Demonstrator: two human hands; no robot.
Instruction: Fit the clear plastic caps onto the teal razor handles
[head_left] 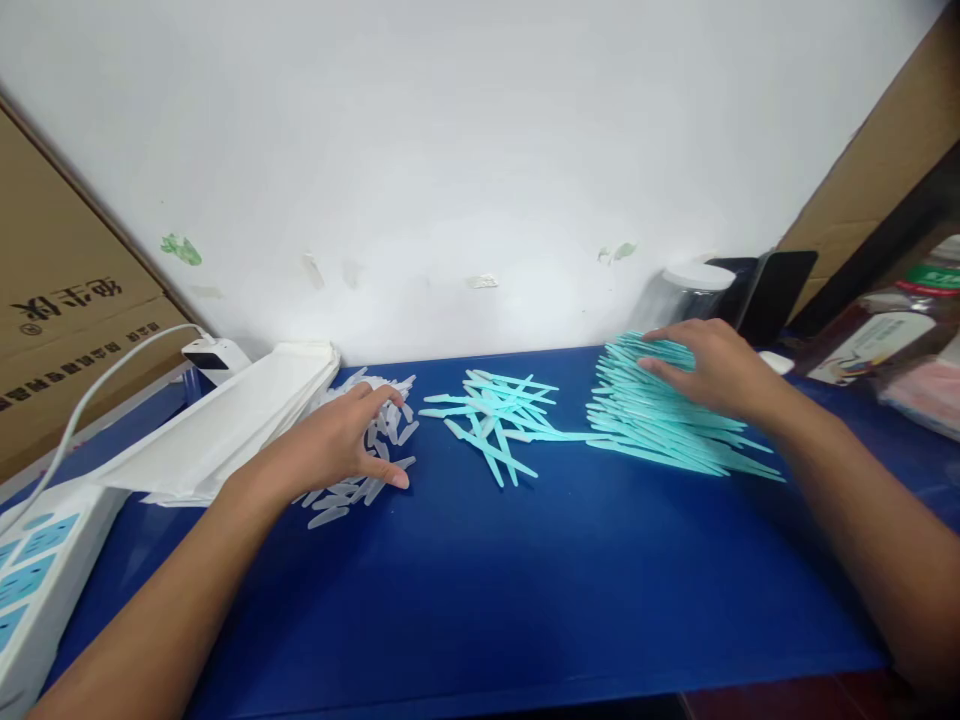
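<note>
On the left, my left hand [334, 435] is over a loose pile of small clear plastic caps [327, 517], its thumb and fingers apart and holding nothing that I can see. At the right, my right hand [712, 365] is above a dense stack of thin teal eyebrow razors [660, 435]. Its thumb and fingers are spread, with no razor visibly gripped; the fingertips are at the upper part of the stack. Between the hands lies a smaller, crisscrossed heap of teal razors with pale caps [495, 410]. One razor bridges this heap and the stack.
White paper-like sleeves [225, 430] lie at the left, near a power strip [37, 570] and a small white device [216, 358] with a cable. A clear jar [682, 295] stands behind the stack. Bottles [885, 320] are at the right. A white wall closes off the blue table's [480, 600] back.
</note>
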